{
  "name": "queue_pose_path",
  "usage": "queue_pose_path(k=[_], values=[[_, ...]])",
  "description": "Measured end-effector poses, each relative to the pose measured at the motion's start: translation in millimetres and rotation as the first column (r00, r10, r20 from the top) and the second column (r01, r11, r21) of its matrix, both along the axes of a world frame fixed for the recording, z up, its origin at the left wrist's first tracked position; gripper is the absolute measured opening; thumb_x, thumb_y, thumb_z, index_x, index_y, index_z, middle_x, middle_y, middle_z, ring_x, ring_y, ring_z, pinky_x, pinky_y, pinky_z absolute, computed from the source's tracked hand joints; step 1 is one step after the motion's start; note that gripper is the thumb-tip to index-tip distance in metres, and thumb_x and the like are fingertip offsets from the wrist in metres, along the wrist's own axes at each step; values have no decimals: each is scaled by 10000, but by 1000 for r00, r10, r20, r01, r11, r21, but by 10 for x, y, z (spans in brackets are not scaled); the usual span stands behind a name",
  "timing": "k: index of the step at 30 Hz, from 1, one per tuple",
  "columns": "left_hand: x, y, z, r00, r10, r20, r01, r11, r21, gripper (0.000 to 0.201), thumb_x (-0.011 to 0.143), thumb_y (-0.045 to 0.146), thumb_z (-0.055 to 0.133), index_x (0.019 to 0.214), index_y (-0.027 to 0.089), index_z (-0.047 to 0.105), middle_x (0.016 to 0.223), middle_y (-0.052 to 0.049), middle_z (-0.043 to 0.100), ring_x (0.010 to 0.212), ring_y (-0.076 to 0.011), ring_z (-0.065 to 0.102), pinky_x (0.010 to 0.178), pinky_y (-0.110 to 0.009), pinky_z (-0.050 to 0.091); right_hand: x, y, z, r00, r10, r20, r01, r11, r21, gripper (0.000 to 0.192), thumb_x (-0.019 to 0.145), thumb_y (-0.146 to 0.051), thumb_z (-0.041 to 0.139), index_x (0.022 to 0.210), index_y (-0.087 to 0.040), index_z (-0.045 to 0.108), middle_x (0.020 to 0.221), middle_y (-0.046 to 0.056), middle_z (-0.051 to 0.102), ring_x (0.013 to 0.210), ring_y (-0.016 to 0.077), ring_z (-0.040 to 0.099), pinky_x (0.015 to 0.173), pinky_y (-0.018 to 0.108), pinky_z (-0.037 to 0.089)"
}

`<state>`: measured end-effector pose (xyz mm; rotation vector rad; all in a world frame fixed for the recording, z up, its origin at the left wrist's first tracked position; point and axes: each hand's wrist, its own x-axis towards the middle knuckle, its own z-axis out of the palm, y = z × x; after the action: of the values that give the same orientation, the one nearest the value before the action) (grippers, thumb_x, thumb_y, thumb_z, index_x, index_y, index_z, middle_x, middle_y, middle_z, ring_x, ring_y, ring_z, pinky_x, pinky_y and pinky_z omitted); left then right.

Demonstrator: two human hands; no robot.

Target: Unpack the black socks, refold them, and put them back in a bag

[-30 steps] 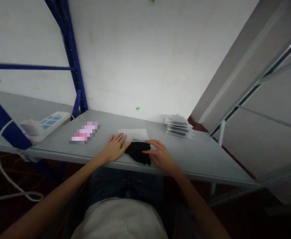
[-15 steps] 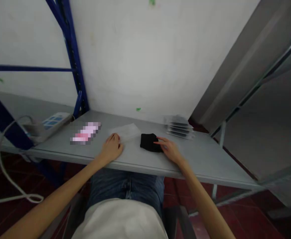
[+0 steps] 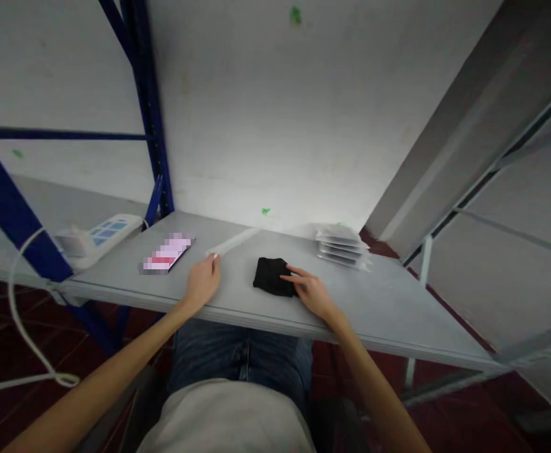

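Note:
My left hand [image 3: 204,279] is closed, pinching the near end of a translucent plastic bag [image 3: 236,240]. The bag stands edge-on as a narrow whitish strip, slanting back toward the wall. My right hand [image 3: 311,290] rests on the right side of a folded black cloth item [image 3: 273,277], whose exact kind I cannot make out. Its index and middle fingers stretch over the fabric, slightly apart, while the thumb is hard to see. The black item lies flat on the grey table, a short way right of my left hand.
A stack of clear packets [image 3: 342,245] with dark contents lies at the back right of the grey table [image 3: 389,314]. Left of my hands is a phone [image 3: 168,253] with a blurred screen. Farther left are a white power strip [image 3: 110,234], its cable and a blue rack post [image 3: 150,107].
The plastic bag lay flat and broad; now it is lifted edge-on in my left hand, whose fingers have closed on it. The black item and my right hand have shifted slightly left.

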<state>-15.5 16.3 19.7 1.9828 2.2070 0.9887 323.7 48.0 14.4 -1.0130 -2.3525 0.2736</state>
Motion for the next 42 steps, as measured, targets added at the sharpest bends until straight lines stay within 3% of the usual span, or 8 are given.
queue_pose_path(k=[4, 8, 12, 16, 24, 30, 35, 42], values=[[-8, 12, -16, 989, -147, 30, 143, 985, 96, 427, 1084, 319, 310, 1268, 142, 653, 1027, -129, 770, 945, -259, 732, 866, -368, 551, -63, -100, 18, 999, 4, -37, -5, 1000, -12, 543, 943, -52, 451, 1329, -331, 713, 1525, 25, 579, 1331, 207, 619, 1149, 417, 482], [81, -31, -39, 892, -435, -126, 453, 855, 252, 409, 1046, 228, 413, 1387, 230, 639, 1362, -120, 664, 1225, -265, 619, 1034, -430, 525, -324, -115, 76, 999, 37, 10, -37, 999, 9, 574, 928, -20, 441, 1361, -299, 694, 1517, 43, 587, 1314, 204, 628, 1135, 387, 490], [140, -75, -55, 852, -417, -316, 500, 826, 260, 360, 1010, 203, 520, 1308, 277, 709, 1145, -110, 660, 1051, -251, 618, 899, -396, 566, -629, -249, 107, 994, -102, 40, 97, 988, 116, 536, 903, -9, 494, 1323, -257, 717, 1313, 72, 723, 1219, 238, 667, 1067, 394, 528], [128, -104, -75, 844, -416, -337, 512, 813, 277, 289, 1049, 264, 507, 1239, 247, 724, 997, -64, 670, 880, -187, 649, 763, -290, 556, -737, -534, 129, 965, -231, -120, 254, 939, 230, 422, 920, -36, 521, 1195, -255, 755, 1158, 53, 763, 1072, 226, 697, 957, 359, 563], [135, -213, -60, 786, -506, -356, 617, 680, 396, 231, 1075, 299, 491, 1091, 197, 698, 998, -62, 753, 889, -173, 717, 795, -279, 580, -939, -586, 267, 990, -86, -109, 125, 891, 436, 220, 1010, -235, 633, 1205, -257, 732, 1133, 54, 754, 1069, 240, 643, 927, 382, 519], [116, -239, -35, 742, -542, -395, 670, 625, 400, 216, 1061, 242, 502, 1107, 200, 709, 999, -68, 764, 899, -168, 725, 811, -271, 590, -1126, -540, 203, 998, -60, -3, 56, 913, 404, 214, 1072, -302, 538, 1112, -292, 748, 1091, 44, 762, 1031, 225, 638, 902, 388, 484], [142, -245, -34, 731, -570, -376, 679, 661, 319, 258, 1075, 257, 465, 1109, 215, 717, 1048, -72, 767, 967, -172, 728, 857, -281, 588, -914, -516, 208, 991, -102, 82, 66, 931, 360, 238, 1088, -299, 497, 1104, -283, 734, 1077, 48, 761, 1050, 238, 628, 922, 397, 448], [191, -240, -33, 796, -524, -303, 604, 720, 342, 243, 1074, 271, 474, 1076, 215, 710, 1047, -62, 762, 954, -169, 723, 850, -273, 569, -48, -553, 133, 954, -295, 48, 252, 882, 399, 240, 1079, -274, 507, 1049, -254, 744, 1034, 67, 763, 1006, 238, 645, 929, 376, 437]])
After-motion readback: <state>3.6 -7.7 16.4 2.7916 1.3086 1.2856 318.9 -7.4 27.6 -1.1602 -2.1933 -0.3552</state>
